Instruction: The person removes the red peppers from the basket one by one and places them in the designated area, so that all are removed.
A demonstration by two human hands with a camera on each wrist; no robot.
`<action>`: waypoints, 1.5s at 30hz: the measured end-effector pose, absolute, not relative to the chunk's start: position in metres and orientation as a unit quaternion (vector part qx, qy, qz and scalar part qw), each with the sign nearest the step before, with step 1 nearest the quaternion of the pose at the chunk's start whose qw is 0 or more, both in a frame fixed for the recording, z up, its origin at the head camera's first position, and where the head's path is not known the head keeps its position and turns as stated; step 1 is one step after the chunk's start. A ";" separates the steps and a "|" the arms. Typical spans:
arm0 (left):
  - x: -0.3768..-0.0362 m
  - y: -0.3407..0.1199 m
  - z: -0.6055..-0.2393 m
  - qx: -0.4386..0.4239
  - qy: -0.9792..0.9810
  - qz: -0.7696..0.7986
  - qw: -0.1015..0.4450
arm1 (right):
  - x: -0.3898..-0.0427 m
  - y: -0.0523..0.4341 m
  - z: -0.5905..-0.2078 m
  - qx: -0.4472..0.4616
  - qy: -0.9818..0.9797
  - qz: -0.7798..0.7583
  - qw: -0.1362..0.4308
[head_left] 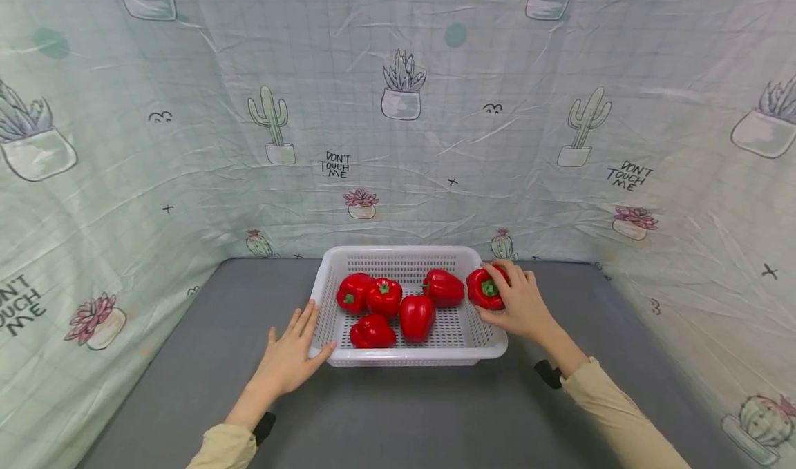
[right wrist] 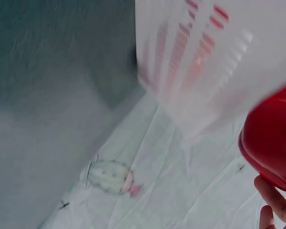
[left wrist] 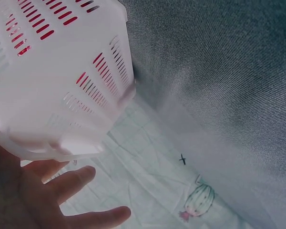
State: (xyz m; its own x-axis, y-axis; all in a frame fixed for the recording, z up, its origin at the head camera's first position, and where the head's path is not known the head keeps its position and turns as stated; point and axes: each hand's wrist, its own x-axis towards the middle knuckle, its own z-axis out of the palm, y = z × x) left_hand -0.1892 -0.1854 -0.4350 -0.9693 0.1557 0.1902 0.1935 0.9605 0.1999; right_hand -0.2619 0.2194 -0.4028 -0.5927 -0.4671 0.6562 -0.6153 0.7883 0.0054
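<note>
A white slotted basket [head_left: 407,357] stands on the grey table and holds several red bell peppers [head_left: 417,316]. My right hand [head_left: 519,303] grips one more red pepper [head_left: 484,289] just over the basket's right rim; that pepper [right wrist: 272,142] fills the right edge of the right wrist view, beside the blurred basket wall [right wrist: 205,62]. My left hand [head_left: 291,355] lies with straight fingers against the basket's left front corner. In the left wrist view its fingers [left wrist: 74,183] spread under the basket's rim [left wrist: 52,151].
The grey table [head_left: 404,414] stretches in front of the basket and to both sides. A pale cloth with cactus prints [head_left: 398,110] hangs behind and along the left and right edges.
</note>
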 end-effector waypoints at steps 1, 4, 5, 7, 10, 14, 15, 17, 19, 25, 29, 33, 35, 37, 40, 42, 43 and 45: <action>-0.189 -0.185 -0.435 -0.088 -0.986 -0.109 0.086 | -0.263 0.223 -0.402 0.297 -0.887 0.112 0.335; -0.189 -0.185 -0.434 -0.088 -0.987 -0.110 0.084 | -0.266 0.235 -0.402 0.267 -0.897 0.112 0.335; -0.189 -0.185 -0.434 -0.088 -0.986 -0.111 0.084 | -0.267 0.239 -0.403 0.257 -0.900 0.113 0.333; -0.189 -0.184 -0.433 -0.089 -0.986 -0.113 0.083 | -0.269 0.246 -0.404 0.238 -0.908 0.113 0.325; -0.189 -0.184 -0.433 -0.090 -0.986 -0.116 0.083 | -0.272 0.254 -0.405 0.221 -0.917 0.115 0.313; -0.189 -0.185 -0.434 -0.092 -0.985 -0.117 0.087 | -0.276 0.262 -0.406 0.200 -0.928 0.110 0.295; -0.189 -0.185 -0.434 -0.093 -0.985 -0.118 0.088 | -0.276 0.264 -0.407 0.195 -0.930 0.109 0.291; -0.189 -0.186 -0.435 -0.094 -0.985 -0.118 0.089 | -0.276 0.268 -0.409 0.184 -0.935 0.107 0.283; -0.188 -0.186 -0.437 -0.094 -0.984 -0.120 0.087 | -0.276 0.270 -0.411 0.178 -0.939 0.106 0.276; -0.188 -0.187 -0.438 -0.095 -0.984 -0.125 0.086 | -0.281 0.277 -0.417 0.164 -0.945 0.101 0.265; -0.189 -0.187 -0.436 -0.096 -0.984 -0.126 0.087 | -0.288 0.283 -0.420 0.156 -0.948 0.090 0.262; -0.190 -0.186 -0.435 -0.093 -0.984 -0.129 0.083 | -0.294 0.288 -0.422 0.148 -0.954 0.076 0.248; -0.190 -0.186 -0.435 -0.091 -0.984 -0.131 0.082 | -0.297 0.290 -0.422 0.144 -0.958 0.072 0.236; -0.190 -0.187 -0.436 -0.089 -0.984 -0.130 0.082 | -0.300 0.292 -0.423 0.139 -0.963 0.073 0.218; -0.190 -0.187 -0.437 -0.088 -0.984 -0.131 0.080 | -0.305 0.296 -0.424 0.134 -0.967 0.083 0.199; -0.190 -0.187 -0.437 -0.087 -0.984 -0.131 0.080 | -0.308 0.297 -0.424 0.133 -0.968 0.092 0.192; -0.190 -0.187 -0.438 -0.087 -0.984 -0.131 0.081 | -0.309 0.297 -0.424 0.133 -0.968 0.096 0.191; -0.191 -0.187 -0.438 -0.087 -0.984 -0.131 0.082 | -0.313 0.297 -0.425 0.134 -0.967 0.099 0.193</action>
State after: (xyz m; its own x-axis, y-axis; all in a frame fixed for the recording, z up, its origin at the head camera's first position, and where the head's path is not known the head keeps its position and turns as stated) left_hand -0.1910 -0.1869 -0.4381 -0.9713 0.1502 0.1845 0.1932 0.9505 0.2433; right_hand -0.3130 0.2974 -0.4247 -0.8897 -0.2204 0.3999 -0.2970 0.9446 -0.1400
